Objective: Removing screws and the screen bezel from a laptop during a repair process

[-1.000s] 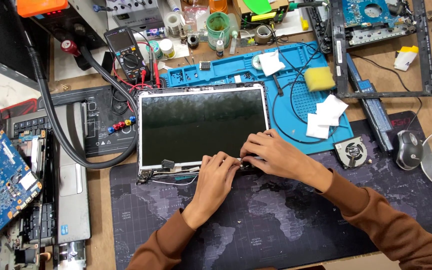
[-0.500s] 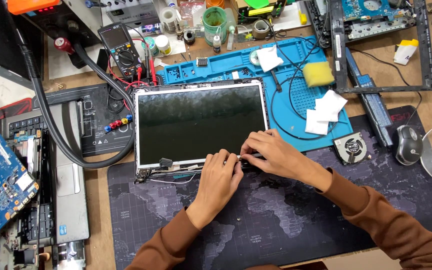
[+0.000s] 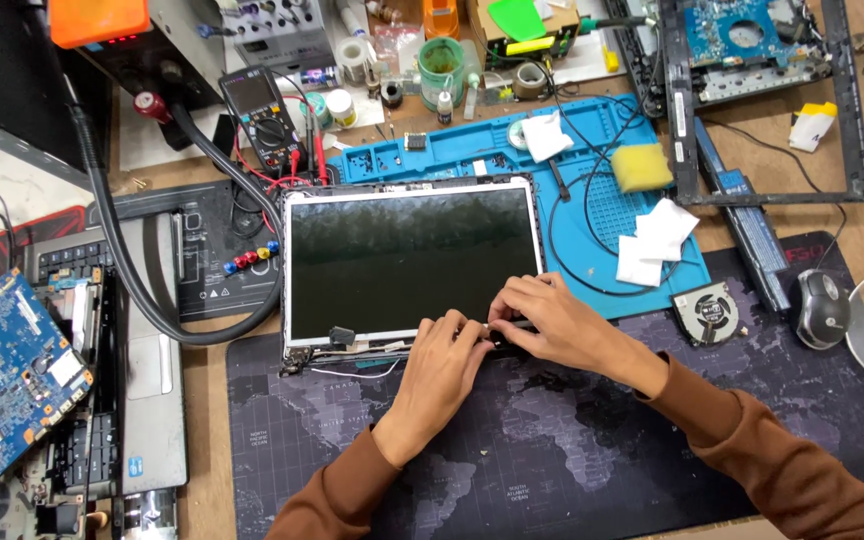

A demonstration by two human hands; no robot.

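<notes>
A bare laptop screen panel (image 3: 410,262), dark and glossy with a thin pale rim, is laid flat on the desk, partly on a blue silicone work mat (image 3: 592,215) and partly on a dark world-map desk mat (image 3: 552,460). Loose thin cables (image 3: 357,360) are seen at its lower edge. The left hand (image 3: 439,375) is pressed on the panel's bottom edge with fingers curled narrow; the right hand (image 3: 552,322) is pinched onto the same edge just beside it. What is gripped between the fingertips cannot be told. A yellow sponge (image 3: 641,166) and white wipes (image 3: 654,240) are lain on the blue mat, a small fan (image 3: 707,313) and a mouse (image 3: 822,306) to the right, a multimeter (image 3: 264,118) behind, a blue circuit board (image 3: 2,375) at far left.
</notes>
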